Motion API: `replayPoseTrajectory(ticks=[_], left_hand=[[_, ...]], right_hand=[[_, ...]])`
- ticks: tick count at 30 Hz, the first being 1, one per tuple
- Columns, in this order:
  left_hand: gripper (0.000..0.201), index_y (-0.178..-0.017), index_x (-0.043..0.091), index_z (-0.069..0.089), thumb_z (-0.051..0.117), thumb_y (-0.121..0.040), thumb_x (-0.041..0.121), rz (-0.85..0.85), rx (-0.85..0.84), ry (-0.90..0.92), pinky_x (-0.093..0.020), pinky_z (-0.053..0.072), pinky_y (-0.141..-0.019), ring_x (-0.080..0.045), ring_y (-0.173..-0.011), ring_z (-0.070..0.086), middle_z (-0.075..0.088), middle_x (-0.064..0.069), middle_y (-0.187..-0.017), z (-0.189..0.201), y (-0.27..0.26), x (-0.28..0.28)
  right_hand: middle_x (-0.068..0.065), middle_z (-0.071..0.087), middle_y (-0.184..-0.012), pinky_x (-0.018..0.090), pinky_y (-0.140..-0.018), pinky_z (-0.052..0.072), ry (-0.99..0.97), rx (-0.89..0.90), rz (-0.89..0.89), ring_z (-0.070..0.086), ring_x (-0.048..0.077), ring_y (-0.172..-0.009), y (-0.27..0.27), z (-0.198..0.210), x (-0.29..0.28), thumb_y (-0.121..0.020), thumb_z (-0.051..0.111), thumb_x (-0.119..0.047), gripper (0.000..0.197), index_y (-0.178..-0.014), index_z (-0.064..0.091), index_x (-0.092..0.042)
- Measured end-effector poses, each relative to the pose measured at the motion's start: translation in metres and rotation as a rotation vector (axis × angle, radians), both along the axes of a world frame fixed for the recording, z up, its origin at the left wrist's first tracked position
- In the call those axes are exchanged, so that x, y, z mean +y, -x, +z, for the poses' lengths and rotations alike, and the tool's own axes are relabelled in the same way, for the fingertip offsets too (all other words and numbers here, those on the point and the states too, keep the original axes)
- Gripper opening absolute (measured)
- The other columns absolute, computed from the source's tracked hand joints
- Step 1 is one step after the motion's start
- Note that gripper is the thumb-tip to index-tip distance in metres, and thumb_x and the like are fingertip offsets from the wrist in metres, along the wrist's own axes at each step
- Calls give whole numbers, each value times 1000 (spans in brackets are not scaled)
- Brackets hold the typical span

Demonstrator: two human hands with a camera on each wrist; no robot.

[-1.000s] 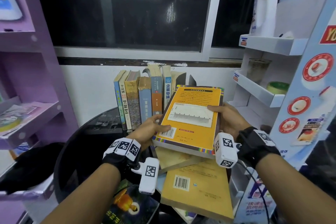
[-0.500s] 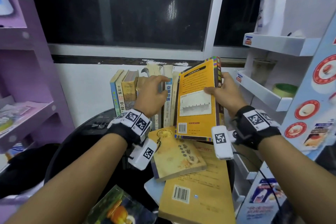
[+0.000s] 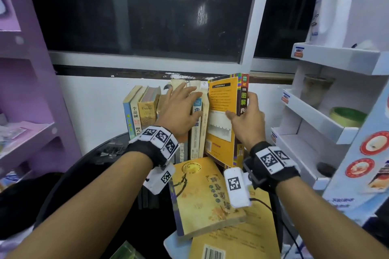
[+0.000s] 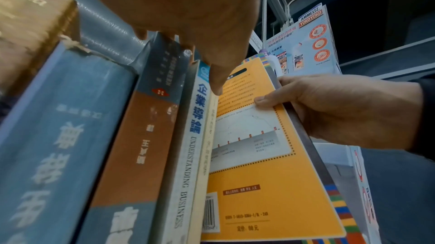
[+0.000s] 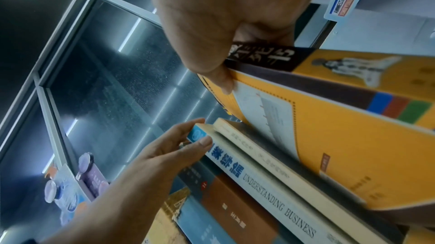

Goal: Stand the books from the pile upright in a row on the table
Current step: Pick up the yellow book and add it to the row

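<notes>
An orange book (image 3: 223, 120) (image 4: 266, 164) (image 5: 348, 147) stands almost upright at the right end of a row of upright books (image 3: 143, 111) against the wall. My right hand (image 3: 246, 120) (image 4: 329, 106) grips its spine edge, thumb on the back cover. My left hand (image 3: 181, 111) (image 5: 164, 153) lies with straight fingers against the tops of the row's right books, by the white "Understanding Business" book (image 4: 188, 164) (image 5: 266, 177). Below lies the pile: a yellow patterned book (image 3: 202, 195) on a larger yellow book (image 3: 237, 244).
The books sit on a round black table (image 3: 84, 174). A purple shelf unit (image 3: 27, 90) stands at the left. A white display shelf (image 3: 315, 115) with a green tape roll (image 3: 347, 115) stands close on the right. A dark window is behind.
The orange book was lifted off the pile, turned upright and moved against the row's right end. My left hand let go of it and went to the row's tops.
</notes>
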State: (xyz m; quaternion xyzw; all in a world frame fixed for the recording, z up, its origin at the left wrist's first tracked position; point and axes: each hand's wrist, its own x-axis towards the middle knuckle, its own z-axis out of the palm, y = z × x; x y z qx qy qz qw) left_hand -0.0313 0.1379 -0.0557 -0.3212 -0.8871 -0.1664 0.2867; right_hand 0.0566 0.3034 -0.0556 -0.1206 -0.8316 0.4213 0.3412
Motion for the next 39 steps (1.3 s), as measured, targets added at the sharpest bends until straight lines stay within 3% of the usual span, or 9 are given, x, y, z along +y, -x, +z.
replayPoseTrajectory(ticks=[3, 8, 14, 21, 25, 30, 34, 36, 39], left_hand=[[57, -145, 36, 33, 51, -93, 46, -1, -28, 40, -51, 7, -119, -19, -148, 9, 26, 5, -157, -1, 12, 3], [47, -134, 40, 46, 57, -89, 44, 22, 93, 50, -51, 23, -113, -21, -137, 32, 45, 3, -144, -3, 19, 9], [36, -120, 41, 52, 58, -85, 41, 68, 147, 95, -51, 13, -116, -21, -134, 38, 47, 4, -141, 0, 24, 14], [40, -123, 42, 54, 54, -86, 55, 52, 148, 71, -45, 25, -111, -19, -132, 39, 49, 5, -140, 0, 28, 17], [33, -113, 40, 58, 63, -83, 51, 54, 151, -1, -41, 23, -110, -18, -130, 41, 52, 7, -136, -1, 26, 21], [26, -105, 38, 60, 67, -81, 46, 28, 120, -48, -42, 24, -110, -17, -127, 44, 54, 9, -132, 0, 23, 22], [25, -103, 38, 61, 68, -80, 44, 0, 102, -62, -40, 22, -109, -16, -124, 44, 54, 10, -130, 1, 22, 20], [26, -104, 38, 61, 69, -80, 44, -12, 99, -51, -39, 21, -109, -15, -126, 43, 54, 10, -131, 1, 21, 19], [26, -104, 37, 61, 69, -80, 44, -20, 95, -50, -39, 20, -110, -14, -127, 43, 53, 9, -134, 2, 20, 18]], right_hand=[[2, 67, -120, 36, -95, 46, 15, 22, -2, 63, 25, -110, 13, -7, -4, -90, 68, -18, 49, -131, 41, -24], [1, 69, -115, 30, -91, 48, 32, 51, 10, 66, 21, -103, 35, -19, -10, -89, 68, -15, 52, -132, 41, -25], [1, 68, -115, 33, -91, 52, 61, 87, 24, 66, 21, -102, 57, -32, -14, -89, 68, -15, 55, -135, 40, -24], [-6, 60, -128, 40, -97, 51, 144, 98, 106, 61, 17, -112, 71, -45, -13, -89, 68, -23, 57, -136, 37, -34], [-7, 65, -114, 25, -83, 54, 160, 60, 187, 65, 12, -102, 65, -50, -9, -91, 65, -20, 50, -134, 43, -33], [-7, 65, -112, 28, -80, 57, 138, 2, 237, 66, 12, -98, 59, -50, -3, -89, 68, -15, 54, -133, 42, -31], [-4, 66, -108, 39, -83, 58, -27, -69, 247, 67, 18, -95, 55, -36, 1, -81, 73, -15, 60, -127, 38, -33], [-2, 65, -106, 43, -84, 57, -178, -126, 232, 66, 20, -94, 55, -25, 3, -81, 72, -23, 68, -133, 31, -35], [5, 60, -123, 49, -91, 54, -307, -196, 248, 63, 27, -107, 60, -10, 5, -81, 73, -29, 91, -146, 11, -40]])
